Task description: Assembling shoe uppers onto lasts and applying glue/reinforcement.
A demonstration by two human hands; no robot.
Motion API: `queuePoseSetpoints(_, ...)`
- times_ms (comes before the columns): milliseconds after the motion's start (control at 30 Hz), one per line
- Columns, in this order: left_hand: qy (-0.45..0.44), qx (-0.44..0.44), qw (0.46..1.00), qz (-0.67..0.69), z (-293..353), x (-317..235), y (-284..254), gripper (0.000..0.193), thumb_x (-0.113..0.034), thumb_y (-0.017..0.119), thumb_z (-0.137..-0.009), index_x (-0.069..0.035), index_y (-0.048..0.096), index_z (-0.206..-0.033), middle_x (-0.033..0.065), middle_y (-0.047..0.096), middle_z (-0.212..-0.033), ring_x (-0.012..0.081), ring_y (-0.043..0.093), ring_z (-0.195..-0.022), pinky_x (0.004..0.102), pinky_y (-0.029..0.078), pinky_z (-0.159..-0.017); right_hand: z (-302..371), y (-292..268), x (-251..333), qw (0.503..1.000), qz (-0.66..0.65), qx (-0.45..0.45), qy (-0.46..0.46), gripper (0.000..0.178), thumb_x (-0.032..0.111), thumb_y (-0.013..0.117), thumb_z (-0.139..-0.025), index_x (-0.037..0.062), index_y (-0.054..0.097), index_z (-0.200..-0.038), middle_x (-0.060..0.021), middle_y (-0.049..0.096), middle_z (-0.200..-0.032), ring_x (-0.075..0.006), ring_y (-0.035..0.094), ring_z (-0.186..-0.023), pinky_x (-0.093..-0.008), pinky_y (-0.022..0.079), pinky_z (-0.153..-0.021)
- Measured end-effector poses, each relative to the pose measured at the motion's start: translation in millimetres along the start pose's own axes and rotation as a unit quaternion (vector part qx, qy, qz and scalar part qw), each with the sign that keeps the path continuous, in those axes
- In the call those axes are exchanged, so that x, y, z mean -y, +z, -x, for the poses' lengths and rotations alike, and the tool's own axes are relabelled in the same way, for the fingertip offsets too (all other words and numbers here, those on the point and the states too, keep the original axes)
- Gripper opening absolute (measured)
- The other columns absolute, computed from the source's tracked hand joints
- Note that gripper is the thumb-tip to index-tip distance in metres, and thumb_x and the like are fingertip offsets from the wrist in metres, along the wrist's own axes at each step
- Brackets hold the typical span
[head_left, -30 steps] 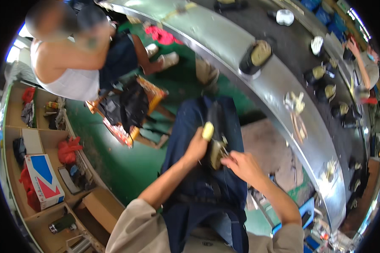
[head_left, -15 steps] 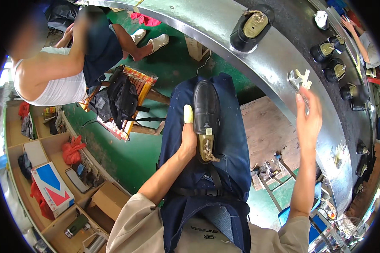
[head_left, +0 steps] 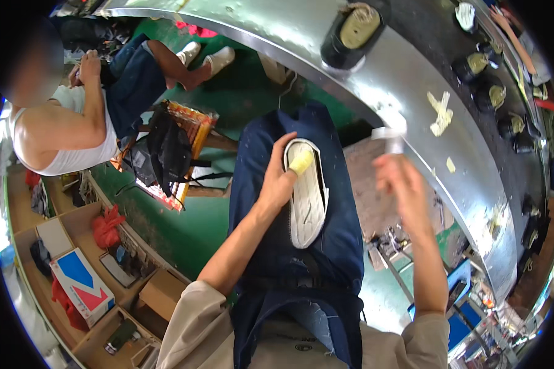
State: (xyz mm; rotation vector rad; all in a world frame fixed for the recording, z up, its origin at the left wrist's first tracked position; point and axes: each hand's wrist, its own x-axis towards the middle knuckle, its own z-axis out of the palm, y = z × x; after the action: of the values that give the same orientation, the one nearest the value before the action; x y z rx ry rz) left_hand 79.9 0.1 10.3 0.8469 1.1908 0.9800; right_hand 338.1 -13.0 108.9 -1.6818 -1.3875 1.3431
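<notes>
A shoe (head_left: pixel 308 209) lies bottom up on the dark blue apron (head_left: pixel 338 240) over my lap, its whitish underside facing me and a thin dark edge around it. My left hand (head_left: pixel 280 182) is closed on its far left side, with the yellow-wrapped thumb pressed on the underside. To the right of the shoe, my raised right hand (head_left: pixel 403 181) grips a metal hand tool (head_left: pixel 389 133) with a crosswise, hammer-like head. Motion smears both hand and tool. Beyond them, crumpled pale yellow tape (head_left: pixel 440 114) sticks to the metal bench (head_left: pixel 468 166).
A dark shoe on an olive last (head_left: pixel 357 31) stands on the bench; more shoes (head_left: pixel 474 64) line the dark strip beyond. Left are a seated person (head_left: pixel 74 123), a stool (head_left: pixel 194 132) bearing a black bag (head_left: pixel 160 144), and a compartmented wooden shelf (head_left: pixel 68 212) with a box (head_left: pixel 83 286).
The shoe has been turned from upper-up to bottom-up, and my left thumb now lies across it. My right hand has moved left with the tool, away from the tape on the bench.
</notes>
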Motion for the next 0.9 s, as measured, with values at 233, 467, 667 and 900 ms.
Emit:
queuePoseSetpoints(233,0.105,0.06,0.984,-0.134,23.1,-23.2,-6.9,0.047,-0.017,0.057,-0.103,-0.009,0.045,-0.148,0.0089,0.054,-0.136,0.0184,0.052,-0.126,0.0317,0.039,-0.11,25.0,65.9,-6.2,0.936,-0.249,0.216,0.124,0.041,0.032,0.044,-0.112,0.0022,0.057,-0.139,-0.0087,0.071,-0.118,-0.0139,0.07,-0.093,-0.0295,0.053,-0.065)
queuePoseSetpoints(467,0.125,0.057,0.982,-0.132,29.9,-20.6,-9.9,0.048,-0.02,0.061,-0.099,-0.006,0.049,-0.144,0.013,0.056,-0.135,0.0235,0.056,-0.125,0.0345,0.042,-0.108,32.3,68.4,-18.3,0.983,0.12,0.118,-0.073,0.025,0.026,0.056,-0.107,0.0017,0.057,-0.111,-0.0129,0.07,-0.079,-0.0321,0.07,-0.068,-0.0406,0.052,-0.059)
queuePoseSetpoints(667,0.156,0.095,0.973,-0.142,23.2,-19.7,-12.0,0.047,-0.016,0.061,-0.099,-0.009,0.051,-0.144,0.0176,0.05,-0.146,0.0297,0.046,-0.141,0.0379,0.037,-0.114,36.4,70.5,-22.7,0.987,0.11,0.076,-0.085,0.025,0.027,0.058,-0.105,0.0021,0.055,-0.105,-0.0164,0.07,-0.079,-0.0393,0.068,-0.07,-0.0451,0.052,-0.061)
queuePoseSetpoints(900,0.158,0.026,0.969,-0.188,12.8,-19.5,12.8,0.046,0.003,0.054,-0.089,-0.008,0.056,-0.134,0.022,0.038,-0.155,0.0364,0.037,-0.147,0.0413,0.032,-0.118,41.9,58.4,-4.0,0.976,0.176,0.121,-0.03,0.021,0.022,0.059,-0.104,0.0017,0.055,-0.109,-0.0196,0.07,-0.083,-0.0412,0.068,-0.075,-0.0482,0.052,-0.065)
